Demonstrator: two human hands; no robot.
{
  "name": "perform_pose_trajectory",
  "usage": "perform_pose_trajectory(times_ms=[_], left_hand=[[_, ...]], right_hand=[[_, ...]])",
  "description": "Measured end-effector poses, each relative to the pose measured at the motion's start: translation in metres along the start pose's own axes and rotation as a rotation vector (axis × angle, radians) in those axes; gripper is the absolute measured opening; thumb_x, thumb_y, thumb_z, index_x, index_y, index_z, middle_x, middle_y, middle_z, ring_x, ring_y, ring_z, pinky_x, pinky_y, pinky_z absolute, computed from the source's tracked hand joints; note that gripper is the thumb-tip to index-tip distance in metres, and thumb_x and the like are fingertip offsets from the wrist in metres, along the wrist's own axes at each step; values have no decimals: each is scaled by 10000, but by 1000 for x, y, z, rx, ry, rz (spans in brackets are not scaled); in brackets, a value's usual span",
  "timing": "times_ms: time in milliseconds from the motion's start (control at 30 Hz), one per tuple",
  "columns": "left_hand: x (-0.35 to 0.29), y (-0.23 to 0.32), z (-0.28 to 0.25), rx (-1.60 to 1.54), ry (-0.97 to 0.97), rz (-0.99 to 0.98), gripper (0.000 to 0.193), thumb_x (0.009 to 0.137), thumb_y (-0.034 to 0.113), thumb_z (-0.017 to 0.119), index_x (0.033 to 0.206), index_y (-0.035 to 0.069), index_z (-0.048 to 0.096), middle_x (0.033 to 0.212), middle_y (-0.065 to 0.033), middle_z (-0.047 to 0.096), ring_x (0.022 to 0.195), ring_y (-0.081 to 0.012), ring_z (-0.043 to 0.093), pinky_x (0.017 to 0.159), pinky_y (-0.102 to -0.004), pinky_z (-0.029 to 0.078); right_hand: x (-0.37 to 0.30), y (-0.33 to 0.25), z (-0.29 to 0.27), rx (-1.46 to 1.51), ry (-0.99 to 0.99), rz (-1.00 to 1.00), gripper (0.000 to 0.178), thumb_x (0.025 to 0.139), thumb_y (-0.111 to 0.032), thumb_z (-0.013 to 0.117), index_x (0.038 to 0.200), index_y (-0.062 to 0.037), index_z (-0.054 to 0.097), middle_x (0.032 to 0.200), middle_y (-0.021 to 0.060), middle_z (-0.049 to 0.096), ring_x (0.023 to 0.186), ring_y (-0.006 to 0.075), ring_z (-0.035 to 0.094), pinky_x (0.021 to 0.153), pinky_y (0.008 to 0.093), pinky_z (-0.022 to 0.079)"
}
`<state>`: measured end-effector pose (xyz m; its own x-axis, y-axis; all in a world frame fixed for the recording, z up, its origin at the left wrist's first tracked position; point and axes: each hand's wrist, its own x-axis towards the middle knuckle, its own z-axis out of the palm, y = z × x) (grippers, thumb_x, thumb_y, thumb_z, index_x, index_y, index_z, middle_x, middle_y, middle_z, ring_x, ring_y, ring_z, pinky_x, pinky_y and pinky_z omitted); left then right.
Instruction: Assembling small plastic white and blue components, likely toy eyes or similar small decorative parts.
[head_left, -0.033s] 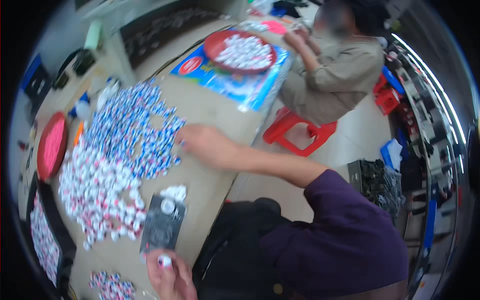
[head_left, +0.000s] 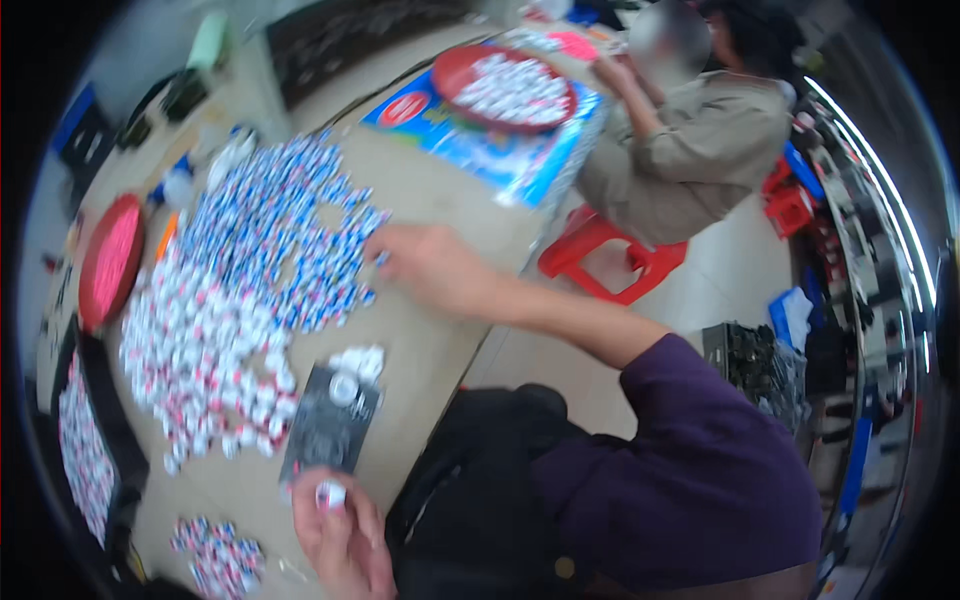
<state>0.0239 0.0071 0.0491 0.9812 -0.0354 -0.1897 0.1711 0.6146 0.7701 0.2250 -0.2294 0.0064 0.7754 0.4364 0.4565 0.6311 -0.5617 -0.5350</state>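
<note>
Low in the picture, my left hand (head_left: 345,545) is closed, pinching a small white cap-like piece (head_left: 330,494) between thumb and fingers. It is beside the lower end of a dark grey card (head_left: 328,425). My right hand (head_left: 430,268) reaches across the table with its fingers pinched at the right edge of a spread of small blue, white and pink pieces (head_left: 270,215). A small blue piece (head_left: 381,259) shows at its fingertips. Nearer me is a heap of white pieces with pink spots (head_left: 200,350). Several white pieces (head_left: 362,362) lie by the card's upper end.
A red bowl (head_left: 450,75) of white pieces stands on a blue printed sheet (head_left: 470,165) at the far side. Another red bowl (head_left: 95,300), with pink contents, and a black tray (head_left: 120,440) are at left. Someone in beige (head_left: 690,150) sits on a red stool (head_left: 600,265).
The whole view has shifted slightly, so the bowls and sheet appear a little higher and most sit further right. Both hands keep nearly the same pose.
</note>
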Motion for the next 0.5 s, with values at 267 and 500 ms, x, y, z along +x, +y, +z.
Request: perform_pose_trajectory(times_ms=[267, 500], left_hand=[[17, -13, 11, 54, 118, 101, 374, 966, 152, 551, 1274, -53, 495, 805, -30, 541, 629, -77, 480, 525, -200, 350], [11, -18, 0, 254, 123, 223, 404, 964, 205, 572, 1283, -31, 496, 786, -57, 590, 666, -79, 543, 591, -202, 437]], right_hand=[[6, -52, -15, 788, -169, 284, 145, 889, 19, 557, 1020, 36, 616, 957, 89, 620, 788, 130, 633, 660, 244, 525], [2, -64, 2, 667, -234, 113, 244, 843, 42, 601, 1046, -62, 687, 967, 46, 652, 781, 127, 650, 699, 215, 534]])
